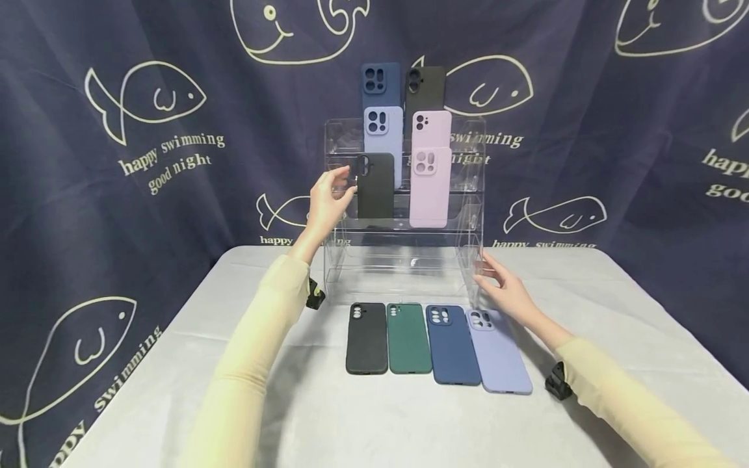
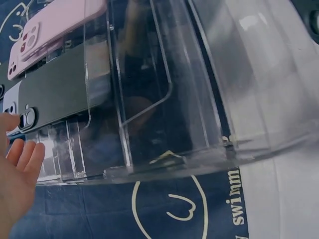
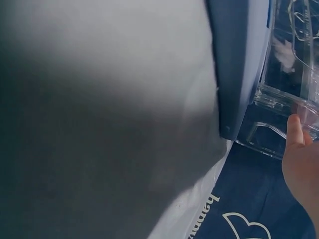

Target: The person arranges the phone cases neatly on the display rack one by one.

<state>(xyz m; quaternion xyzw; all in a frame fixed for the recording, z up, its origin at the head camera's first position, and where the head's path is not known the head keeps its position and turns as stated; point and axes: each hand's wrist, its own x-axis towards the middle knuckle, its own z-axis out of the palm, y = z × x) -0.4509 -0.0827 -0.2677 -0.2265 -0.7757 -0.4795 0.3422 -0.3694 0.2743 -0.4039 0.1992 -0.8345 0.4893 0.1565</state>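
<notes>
A clear acrylic tiered stand [image 1: 404, 279] holds several phone cases upright. My left hand [image 1: 330, 198] is beside the black phone case [image 1: 376, 188] on a middle tier, thumb and fingers parted with nothing between them. In the left wrist view, that hand [image 2: 20, 169] is close to the camera-hole end of the black case [image 2: 60, 89]. My right hand [image 1: 509, 289] is at the stand's lower right side, its fingertips at the clear side panel. The right wrist view shows this hand [image 3: 304, 174] at the stand's edge; whether it presses there I cannot tell.
On the table [image 1: 409, 422] before the stand lie a black case [image 1: 367, 341], a green case [image 1: 409, 341], a dark blue case [image 1: 454, 348] and a lavender case [image 1: 500, 354]. Two pink cases, a light blue case [image 1: 383, 130] and others stand on upper tiers. A fish-print curtain [image 1: 175, 214] hangs behind.
</notes>
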